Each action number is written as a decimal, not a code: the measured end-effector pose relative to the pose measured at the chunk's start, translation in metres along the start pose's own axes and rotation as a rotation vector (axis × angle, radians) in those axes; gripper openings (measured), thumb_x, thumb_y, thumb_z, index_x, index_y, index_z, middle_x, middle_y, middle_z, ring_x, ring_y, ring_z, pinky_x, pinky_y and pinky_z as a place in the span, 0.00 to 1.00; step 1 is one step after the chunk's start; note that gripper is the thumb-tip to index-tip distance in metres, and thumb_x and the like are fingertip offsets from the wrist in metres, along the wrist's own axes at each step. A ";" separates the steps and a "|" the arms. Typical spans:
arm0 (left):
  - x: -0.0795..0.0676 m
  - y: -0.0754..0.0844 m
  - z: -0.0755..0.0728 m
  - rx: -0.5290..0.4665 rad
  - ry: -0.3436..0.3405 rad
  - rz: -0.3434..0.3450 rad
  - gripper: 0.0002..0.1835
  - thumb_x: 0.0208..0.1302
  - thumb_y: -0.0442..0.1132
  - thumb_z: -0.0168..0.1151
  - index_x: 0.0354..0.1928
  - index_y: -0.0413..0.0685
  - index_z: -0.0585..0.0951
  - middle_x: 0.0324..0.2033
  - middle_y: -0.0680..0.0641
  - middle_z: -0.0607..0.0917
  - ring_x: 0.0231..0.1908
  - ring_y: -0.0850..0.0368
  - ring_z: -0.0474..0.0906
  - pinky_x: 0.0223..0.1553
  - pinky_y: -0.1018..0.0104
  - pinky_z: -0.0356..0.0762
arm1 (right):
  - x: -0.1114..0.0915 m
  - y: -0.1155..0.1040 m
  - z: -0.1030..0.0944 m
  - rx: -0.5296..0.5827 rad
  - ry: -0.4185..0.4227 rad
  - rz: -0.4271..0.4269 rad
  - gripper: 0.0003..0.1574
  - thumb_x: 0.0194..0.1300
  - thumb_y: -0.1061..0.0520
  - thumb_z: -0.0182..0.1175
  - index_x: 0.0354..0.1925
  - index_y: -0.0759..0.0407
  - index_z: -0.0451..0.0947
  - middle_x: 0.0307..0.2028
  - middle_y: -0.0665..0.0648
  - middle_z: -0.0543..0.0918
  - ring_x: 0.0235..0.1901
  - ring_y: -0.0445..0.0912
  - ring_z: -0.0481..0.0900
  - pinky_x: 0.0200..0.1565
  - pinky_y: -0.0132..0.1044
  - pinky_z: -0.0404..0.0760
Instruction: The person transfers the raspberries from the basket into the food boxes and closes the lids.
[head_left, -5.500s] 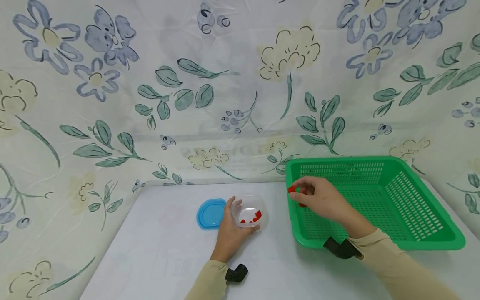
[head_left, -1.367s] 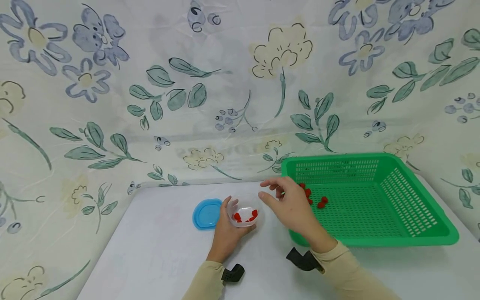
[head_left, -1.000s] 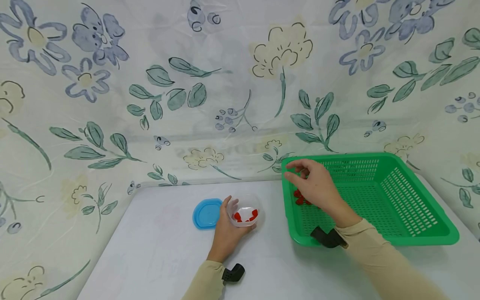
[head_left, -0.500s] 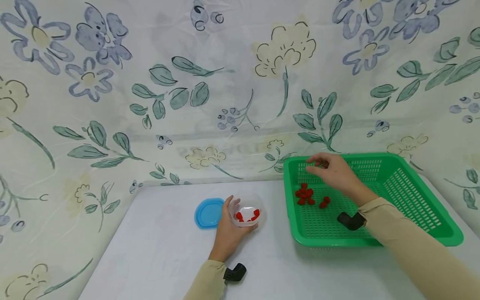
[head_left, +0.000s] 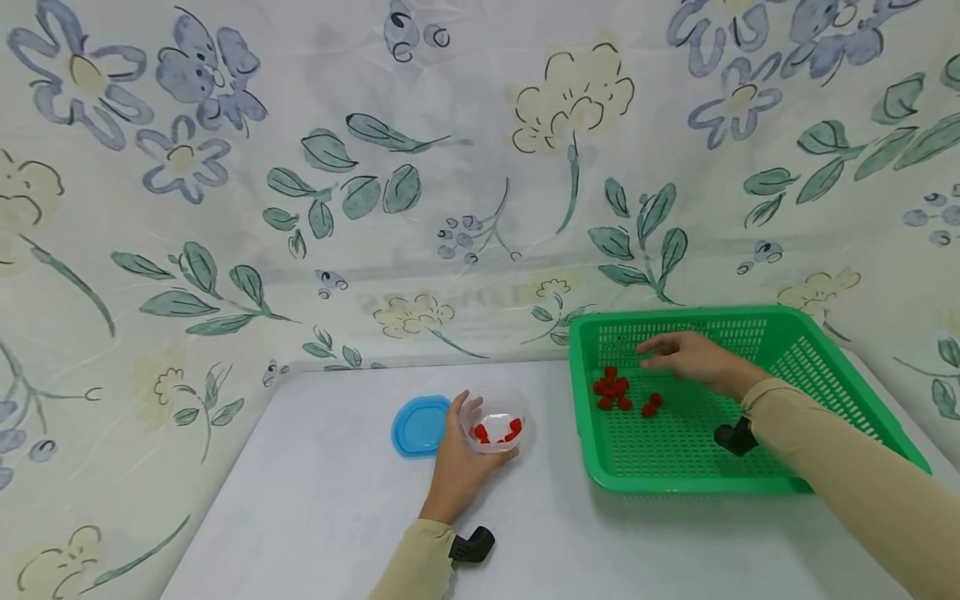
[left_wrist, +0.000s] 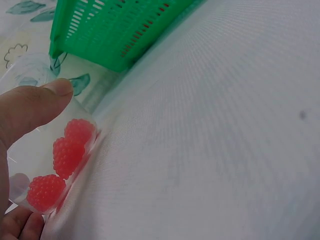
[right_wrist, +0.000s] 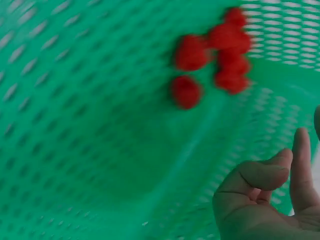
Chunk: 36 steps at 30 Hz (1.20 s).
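Observation:
My left hand [head_left: 459, 467] grips a small clear plastic tub [head_left: 523, 438] that stands on the table. Several raspberries [left_wrist: 68, 156] lie at the bottom of the tub, and its top is uncovered. Over the left part of the green basket [head_left: 697, 485] is my right hand [head_left: 697, 360], its fingers extended and holding nothing. Left of that hand, a cluster of raspberries [head_left: 612, 387] rests on the basket floor, with a pair of raspberries [head_left: 651, 406] slightly apart. The right wrist view shows the right hand [right_wrist: 265, 195] apart from the berries, partly blurred.
A blue lid [head_left: 417, 427] lies on the table just left of the tub, partly behind my left hand. The white tabletop [head_left: 315, 483] runs back to a flower-patterned cloth [head_left: 480, 167]. The basket's perforated wall stands between tub and berries.
My right hand held a raspberry at the basket's left side, later came near the tub without one, then went back over the basket. The tub gained a visible berry. The left hand stayed put.

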<state>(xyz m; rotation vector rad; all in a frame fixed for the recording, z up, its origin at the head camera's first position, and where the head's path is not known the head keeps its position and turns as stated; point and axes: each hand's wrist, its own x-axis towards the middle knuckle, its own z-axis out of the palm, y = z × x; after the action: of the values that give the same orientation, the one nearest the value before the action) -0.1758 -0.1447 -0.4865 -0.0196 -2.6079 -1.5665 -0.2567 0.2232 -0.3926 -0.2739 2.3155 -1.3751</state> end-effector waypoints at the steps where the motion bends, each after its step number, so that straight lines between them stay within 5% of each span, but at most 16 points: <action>1: 0.000 0.000 0.000 0.001 0.000 -0.001 0.58 0.48 0.42 0.82 0.76 0.54 0.55 0.70 0.49 0.71 0.69 0.42 0.65 0.61 0.42 0.73 | 0.001 0.004 -0.002 -0.007 -0.019 0.010 0.34 0.74 0.52 0.59 0.69 0.68 0.66 0.64 0.72 0.68 0.64 0.66 0.66 0.62 0.61 0.71; 15: 0.000 0.000 0.000 0.003 -0.008 0.004 0.58 0.47 0.43 0.83 0.76 0.53 0.55 0.69 0.49 0.71 0.69 0.43 0.65 0.63 0.42 0.72 | 0.004 0.027 -0.013 -0.113 -0.103 0.120 0.34 0.63 0.61 0.69 0.64 0.69 0.72 0.67 0.80 0.62 0.66 0.71 0.61 0.64 0.63 0.69; 36: 0.000 0.001 0.000 0.008 -0.005 -0.004 0.58 0.48 0.43 0.82 0.76 0.53 0.54 0.70 0.50 0.71 0.69 0.42 0.65 0.60 0.43 0.75 | 0.006 0.031 -0.002 -0.274 -0.112 0.086 0.26 0.57 0.62 0.73 0.54 0.65 0.82 0.61 0.77 0.71 0.60 0.70 0.69 0.58 0.61 0.74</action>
<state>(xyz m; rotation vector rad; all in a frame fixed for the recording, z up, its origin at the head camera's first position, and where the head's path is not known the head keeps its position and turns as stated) -0.1753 -0.1442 -0.4859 -0.0173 -2.6191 -1.5599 -0.2619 0.2377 -0.4201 -0.3211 2.3884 -0.9757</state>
